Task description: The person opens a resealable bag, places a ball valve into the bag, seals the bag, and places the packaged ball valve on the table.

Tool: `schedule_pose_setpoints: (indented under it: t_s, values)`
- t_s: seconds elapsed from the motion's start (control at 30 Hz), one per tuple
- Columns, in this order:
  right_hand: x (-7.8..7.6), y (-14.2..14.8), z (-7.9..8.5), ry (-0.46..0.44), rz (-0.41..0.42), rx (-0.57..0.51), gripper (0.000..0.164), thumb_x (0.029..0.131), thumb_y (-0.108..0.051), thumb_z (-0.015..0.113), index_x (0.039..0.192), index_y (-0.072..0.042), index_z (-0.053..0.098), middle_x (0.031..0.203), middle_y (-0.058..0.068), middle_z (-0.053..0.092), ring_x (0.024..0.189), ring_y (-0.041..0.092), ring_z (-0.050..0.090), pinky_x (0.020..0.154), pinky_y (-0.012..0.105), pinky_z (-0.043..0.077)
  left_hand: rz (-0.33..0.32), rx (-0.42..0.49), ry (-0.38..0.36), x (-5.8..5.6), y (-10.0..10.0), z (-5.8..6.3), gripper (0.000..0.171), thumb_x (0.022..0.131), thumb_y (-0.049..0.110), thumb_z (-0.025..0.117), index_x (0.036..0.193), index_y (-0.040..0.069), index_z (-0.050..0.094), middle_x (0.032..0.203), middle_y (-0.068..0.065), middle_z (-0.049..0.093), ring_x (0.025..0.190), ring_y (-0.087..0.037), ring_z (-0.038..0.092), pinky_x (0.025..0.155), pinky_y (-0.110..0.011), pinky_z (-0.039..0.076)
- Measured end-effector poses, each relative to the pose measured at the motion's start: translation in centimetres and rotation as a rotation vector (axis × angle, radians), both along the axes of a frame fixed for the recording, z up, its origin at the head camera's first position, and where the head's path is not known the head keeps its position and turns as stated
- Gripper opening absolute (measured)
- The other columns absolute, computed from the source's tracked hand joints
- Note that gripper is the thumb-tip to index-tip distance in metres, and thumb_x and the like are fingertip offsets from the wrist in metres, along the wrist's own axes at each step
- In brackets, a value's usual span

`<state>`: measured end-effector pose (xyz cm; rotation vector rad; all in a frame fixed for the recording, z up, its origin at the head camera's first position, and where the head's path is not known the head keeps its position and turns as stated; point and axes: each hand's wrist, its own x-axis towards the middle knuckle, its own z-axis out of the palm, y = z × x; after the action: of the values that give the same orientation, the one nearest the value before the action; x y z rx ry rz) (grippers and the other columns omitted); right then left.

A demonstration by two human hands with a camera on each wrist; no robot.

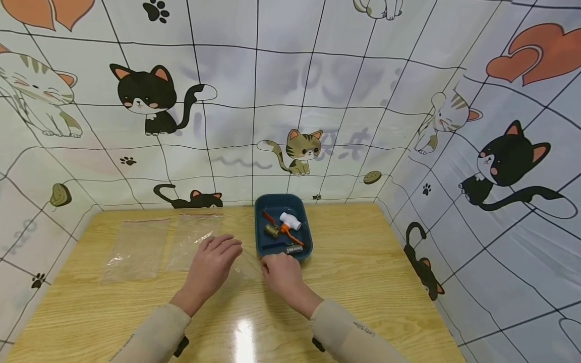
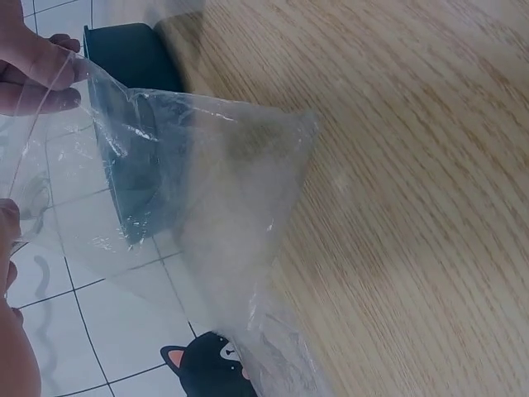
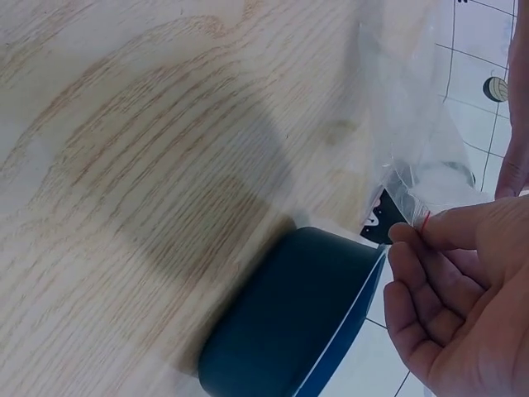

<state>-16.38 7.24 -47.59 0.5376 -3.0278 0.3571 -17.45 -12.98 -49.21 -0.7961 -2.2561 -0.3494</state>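
Observation:
A clear zip-seal plastic bag point(image 2: 223, 190) hangs between my two hands, its mouth strip stretched from one to the other. My right hand point(image 1: 283, 275) pinches one end of the strip between thumb and forefinger, the other fingers curled, as the right wrist view shows. At the opposite end, my left hand point(image 1: 213, 264) has its thumb and fingers on the bag's edge. Just beyond the right hand stands a dark blue plastic basin point(image 1: 278, 202). In it lie a white T-shaped piece point(image 1: 290, 221), an orange piece point(image 1: 290, 234), a brass-coloured fitting point(image 1: 272, 231) and a silvery cylinder point(image 1: 293, 249).
Two more clear bags lie flat on the wooden table, a far-left bag point(image 1: 136, 252) and a nearer bag point(image 1: 192, 239) beside my left hand. A red piece point(image 1: 268, 217) also lies in the basin. Cat-printed cloth point(image 1: 236, 126) hangs behind the table and at its sides.

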Motion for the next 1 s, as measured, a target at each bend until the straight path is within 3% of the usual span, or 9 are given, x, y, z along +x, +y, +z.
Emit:
schedule_pose_setpoints:
  t_s: [0.1,0.27,0.5,0.83,1.0]
  values:
    - [0.0,0.0,-0.1,0.006,0.008,-0.009,0.014,0.091,-0.022,0.067,0.078,-0.021,0.070,0.058,-0.008,0.057,0.049,0.008,0.049,0.043,0.023,0.036,-0.034,-0.007,-0.017,0.1,0.0,0.0,0.013,0.088,0.014,0.069,0.100,0.014,0.072,0.106,-0.001,0.073,0.110,-0.022,0.064,0.092,-0.045,0.049]
    - [0.0,-0.2,-0.2,0.035,0.027,-0.073,0.013,0.093,-0.023,0.065,0.081,-0.020,0.070,0.058,-0.008,0.056,0.049,0.006,0.048,0.043,0.021,0.035,-0.068,-0.024,-0.027,0.1,0.2,-0.2,0.028,0.075,0.006,0.079,0.101,0.015,0.074,0.106,0.000,0.073,0.109,-0.022,0.065,0.090,-0.042,0.049]
    - [-0.1,-0.7,0.0,0.041,0.027,-0.123,0.013,0.095,-0.026,0.063,0.096,-0.022,0.075,0.071,-0.008,0.068,0.055,0.004,0.054,0.045,0.018,0.040,-0.077,-0.044,-0.060,0.5,0.2,-0.3,0.025,0.076,0.007,0.080,0.098,0.017,0.073,0.110,0.000,0.073,0.112,-0.022,0.064,0.093,-0.043,0.048]
    - [-0.4,-0.9,0.0,0.036,-0.017,-0.093,0.013,0.093,-0.025,0.065,0.095,-0.022,0.077,0.080,-0.007,0.073,0.062,0.009,0.064,0.049,0.024,0.048,-0.091,-0.065,-0.048,0.9,0.6,-0.9,0.030,0.073,0.008,0.083,0.098,0.018,0.071,0.115,-0.005,0.070,0.114,-0.025,0.063,0.091,-0.046,0.050]
    - [-0.5,-0.9,0.0,0.043,-0.029,-0.096,0.012,0.093,-0.025,0.065,0.093,-0.022,0.077,0.077,-0.007,0.072,0.060,0.009,0.062,0.049,0.024,0.048,-0.099,-0.127,-0.020,1.3,0.9,-1.0,0.035,0.072,0.010,0.084,0.104,0.019,0.073,0.123,-0.005,0.067,0.117,-0.024,0.060,0.093,-0.044,0.050]
